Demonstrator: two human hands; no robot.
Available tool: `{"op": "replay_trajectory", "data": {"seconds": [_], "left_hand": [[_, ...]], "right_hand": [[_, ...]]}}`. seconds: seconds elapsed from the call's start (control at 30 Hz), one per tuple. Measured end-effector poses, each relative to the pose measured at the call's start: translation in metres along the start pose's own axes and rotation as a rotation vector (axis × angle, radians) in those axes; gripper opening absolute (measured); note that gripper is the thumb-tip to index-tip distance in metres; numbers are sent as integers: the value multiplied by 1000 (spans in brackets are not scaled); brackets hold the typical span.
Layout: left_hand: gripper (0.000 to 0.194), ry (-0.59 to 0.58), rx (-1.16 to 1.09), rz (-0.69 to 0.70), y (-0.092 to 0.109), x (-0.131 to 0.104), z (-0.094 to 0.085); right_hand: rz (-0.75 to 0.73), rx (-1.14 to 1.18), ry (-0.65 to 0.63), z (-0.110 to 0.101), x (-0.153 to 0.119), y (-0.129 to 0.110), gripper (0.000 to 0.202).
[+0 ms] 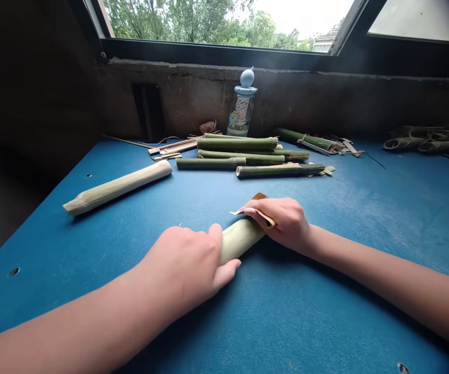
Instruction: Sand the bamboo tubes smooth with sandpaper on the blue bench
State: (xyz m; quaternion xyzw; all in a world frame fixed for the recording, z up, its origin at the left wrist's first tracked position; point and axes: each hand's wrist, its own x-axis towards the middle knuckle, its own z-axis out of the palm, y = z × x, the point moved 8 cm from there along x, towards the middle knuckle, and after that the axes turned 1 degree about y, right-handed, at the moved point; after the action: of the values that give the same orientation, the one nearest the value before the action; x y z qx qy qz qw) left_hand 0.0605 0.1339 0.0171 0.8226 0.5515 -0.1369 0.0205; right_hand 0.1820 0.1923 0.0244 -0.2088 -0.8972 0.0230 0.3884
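Observation:
A pale, peeled bamboo piece [242,238] lies slantwise on the blue table between my hands. My left hand [193,259] is wrapped over its near end, thumb along the near side. At the far end, my right hand [282,221] is closed on a folded sheet of sandpaper [260,196], brown on one face, pressed against the bamboo's top. The palm and some fingers of my right hand are hidden. To the left, apart from both hands, rests another peeled bamboo piece [121,188].
Several green bamboo pieces [240,144] lie across the table's [364,218] back, with split strips [173,149] beside them. A bottle with a blue lid [242,109] stands by the wall below the window. More bamboo pieces [426,143] sit at the back right.

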Motion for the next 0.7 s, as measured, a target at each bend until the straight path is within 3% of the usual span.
{"op": "replay_trajectory", "data": {"seconds": [0.13, 0.2, 0.33, 0.4, 0.47, 0.6, 0.7], "left_hand": [[48, -25, -27, 2, -6, 0, -1], [50, -24, -28, -7, -7, -1, -1], [49, 16, -4, -25, -3, -3, -1], [47, 21, 4, -29, 1, -4, 0], [46, 17, 15, -25, 3, -4, 0], [47, -41, -34, 7, -5, 2, -2], [54, -129, -209, 21, -16, 7, -1]], "right_hand": [[-202, 70, 4, 0, 0, -11, 21], [-99, 74, -35, 3, 3, -7, 23], [296, 25, -102, 10, 1, 14, 38], [337, 11, -66, 8, -2, 16, 42], [244, 7, -34, 5, -2, 12, 40], [-93, -4, -22, 2, 0, -5, 30], [-178, -60, -41, 3, 4, -10, 32]]}}
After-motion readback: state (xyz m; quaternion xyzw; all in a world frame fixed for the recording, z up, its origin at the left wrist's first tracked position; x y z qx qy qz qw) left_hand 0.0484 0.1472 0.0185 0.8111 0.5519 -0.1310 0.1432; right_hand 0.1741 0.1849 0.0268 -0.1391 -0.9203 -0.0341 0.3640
